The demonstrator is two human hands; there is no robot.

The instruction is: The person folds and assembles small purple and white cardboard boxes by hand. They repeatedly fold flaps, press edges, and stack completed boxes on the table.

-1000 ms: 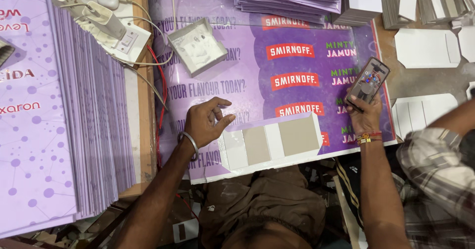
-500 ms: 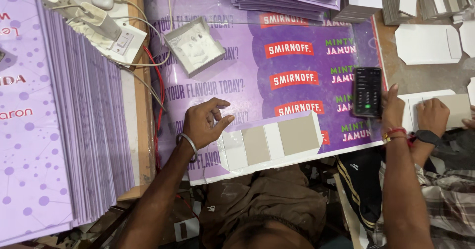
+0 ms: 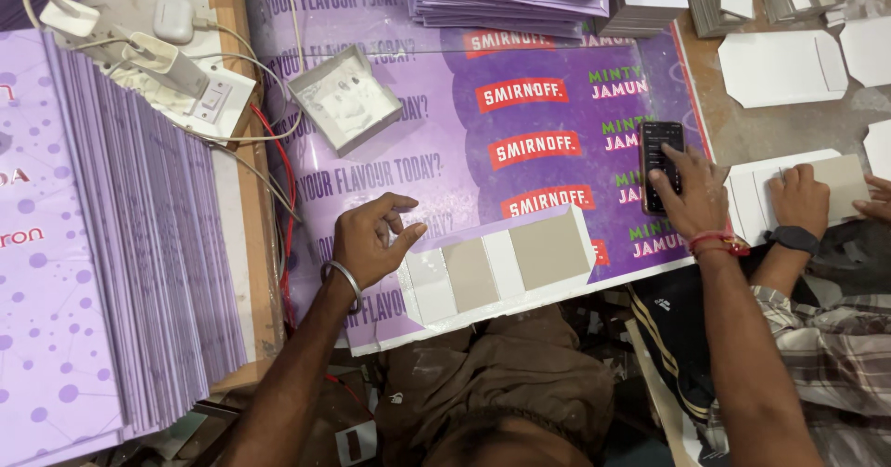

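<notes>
Place: packaging workshop | evidence: stacked purple printed sheets (image 3: 139, 272), flat carton blanks (image 3: 780, 66)

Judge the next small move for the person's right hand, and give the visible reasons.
Probably lift the right hand off the phone and bring it to the flat card piece. Only the left hand rests at that piece's edge, and its far end lies unheld.

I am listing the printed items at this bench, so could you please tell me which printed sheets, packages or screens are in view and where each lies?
Printed poster: covers the table centre; purple, red label blocks, green lettering.
Phone: on the poster's right side under the right hand; dark, screen lit.
Folded card piece: at the near edge beside the left hand; white and grey panels, purple flap.
Purple printed sheets: fanned stack at left.
</notes>
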